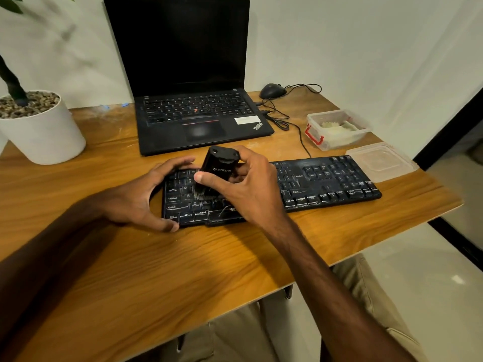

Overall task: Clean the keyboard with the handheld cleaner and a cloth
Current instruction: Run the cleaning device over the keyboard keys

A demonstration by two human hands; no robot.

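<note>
A black keyboard [326,181] with white smears on its keys lies across the middle of the wooden desk. My right hand [243,186] grips a black handheld cleaner [218,168], held nearly upright with its brush end down on the keys of the keyboard's left part. My left hand [141,197] holds the keyboard's left end, fingers curled over the far edge and thumb at the near edge. A pale cloth [337,129] lies inside a clear plastic box [313,134] with red clips, behind the keyboard's right end.
An open black laptop [193,111] stands behind the keyboard. A wired mouse [271,90] and its cable lie to the laptop's right. The box's clear lid [381,162] rests near the desk's right edge. A white plant pot [41,131] stands at the back left.
</note>
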